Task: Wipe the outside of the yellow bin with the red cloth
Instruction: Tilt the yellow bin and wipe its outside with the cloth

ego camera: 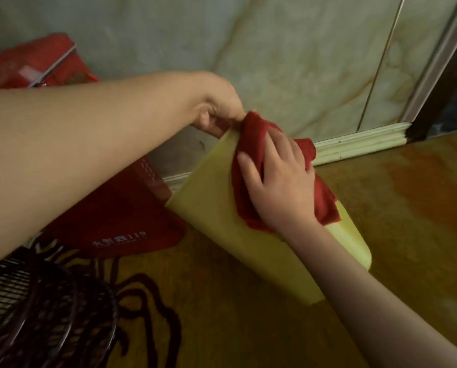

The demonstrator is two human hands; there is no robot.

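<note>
The yellow bin (216, 216) lies tilted on its side on the floor, its rim toward the wall and its base toward me. My left hand (218, 107) grips the rim at the bin's far upper corner. The red cloth (251, 144) is bunched on the bin's upper outer side near that rim. My right hand (277, 179) lies flat on top of the cloth with fingers spread and presses it against the bin. Part of the cloth hangs down the bin's right side.
A red bucket (121, 216) with white lettering stands just left of the bin. A dark wire basket (36, 314) sits at the lower left. A red box (36, 62) rests at the back left. The marble wall and skirting board (360, 144) run close behind.
</note>
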